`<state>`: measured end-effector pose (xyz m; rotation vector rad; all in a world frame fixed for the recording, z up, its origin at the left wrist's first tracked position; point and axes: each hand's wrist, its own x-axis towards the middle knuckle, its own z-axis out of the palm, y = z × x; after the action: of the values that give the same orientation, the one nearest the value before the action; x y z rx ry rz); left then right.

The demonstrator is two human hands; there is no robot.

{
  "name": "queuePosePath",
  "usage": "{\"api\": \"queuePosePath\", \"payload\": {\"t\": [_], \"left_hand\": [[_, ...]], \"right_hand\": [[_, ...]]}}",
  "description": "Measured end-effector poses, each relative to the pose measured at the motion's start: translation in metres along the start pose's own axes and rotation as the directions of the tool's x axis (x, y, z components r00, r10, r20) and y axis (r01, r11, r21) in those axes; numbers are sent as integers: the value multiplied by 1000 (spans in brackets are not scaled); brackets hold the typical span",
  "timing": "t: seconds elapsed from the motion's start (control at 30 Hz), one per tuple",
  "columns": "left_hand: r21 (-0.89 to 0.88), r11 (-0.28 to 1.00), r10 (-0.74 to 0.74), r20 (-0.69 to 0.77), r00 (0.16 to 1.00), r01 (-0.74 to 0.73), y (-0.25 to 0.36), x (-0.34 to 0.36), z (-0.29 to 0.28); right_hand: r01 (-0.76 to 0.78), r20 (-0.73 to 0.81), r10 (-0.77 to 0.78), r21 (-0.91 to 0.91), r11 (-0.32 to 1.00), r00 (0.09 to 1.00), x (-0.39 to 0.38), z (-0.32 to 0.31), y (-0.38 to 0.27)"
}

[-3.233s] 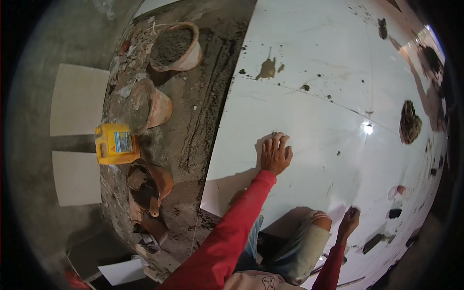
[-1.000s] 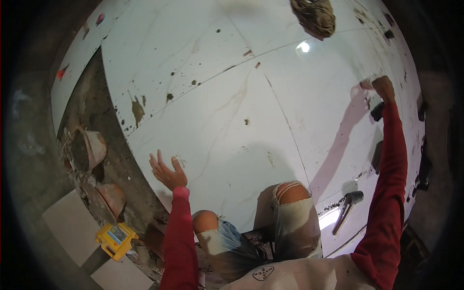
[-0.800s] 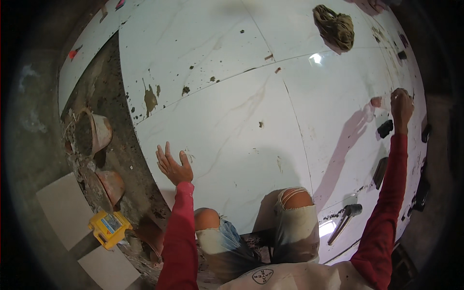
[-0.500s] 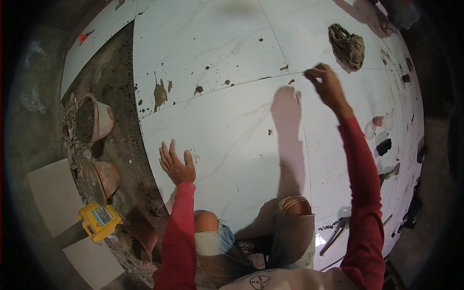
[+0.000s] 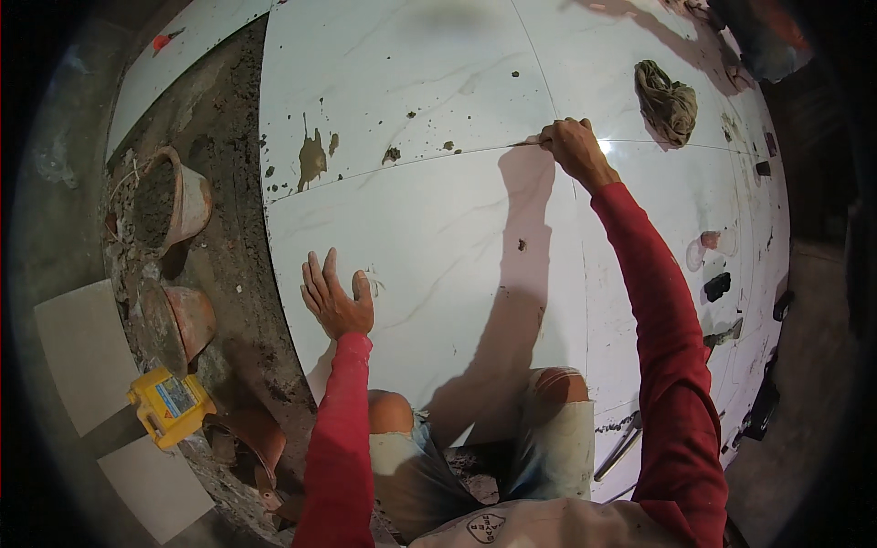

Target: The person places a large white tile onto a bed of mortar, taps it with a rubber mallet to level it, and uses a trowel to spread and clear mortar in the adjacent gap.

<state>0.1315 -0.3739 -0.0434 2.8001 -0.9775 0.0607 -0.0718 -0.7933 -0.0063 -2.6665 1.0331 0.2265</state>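
My left hand [image 5: 338,297] lies flat, fingers spread, on a large white marbled tile [image 5: 429,237], near its left edge. At the far end of that tile my right hand [image 5: 577,151] is closed at the joint, close to where several tiles meet. A small dark pointed shape shows by its fingertips, lying along the joint; the closed fingers hide what they hold. Its shadow falls across the tile towards me. Beyond the joint, another white tile [image 5: 411,55] carries wet mortar splashes and crumbs.
A crumpled olive cloth [image 5: 667,105] lies far right. On the left, a strip of wet mortar [image 5: 233,247] holds a mortar-filled bucket [image 5: 192,210] and a second bucket [image 5: 192,320]. A yellow case [image 5: 174,406] stands near left. Tools, including a metal bar [image 5: 619,452], lie right.
My right hand has come left and nearer, from above the right-hand tile down to the joint. My left hand stays on the tile. The view has shifted slightly.
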Motion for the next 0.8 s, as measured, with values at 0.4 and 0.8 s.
{"api": "queuePosePath", "payload": {"t": [0.4, 0.8], "left_hand": [[42, 999, 16, -19, 1000, -15, -3, 0, 1], [59, 994, 95, -109, 989, -89, -22, -5, 31]], "right_hand": [[22, -396, 50, 176, 984, 917, -214, 102, -74], [18, -423, 55, 167, 986, 904, -257, 135, -88]]}}
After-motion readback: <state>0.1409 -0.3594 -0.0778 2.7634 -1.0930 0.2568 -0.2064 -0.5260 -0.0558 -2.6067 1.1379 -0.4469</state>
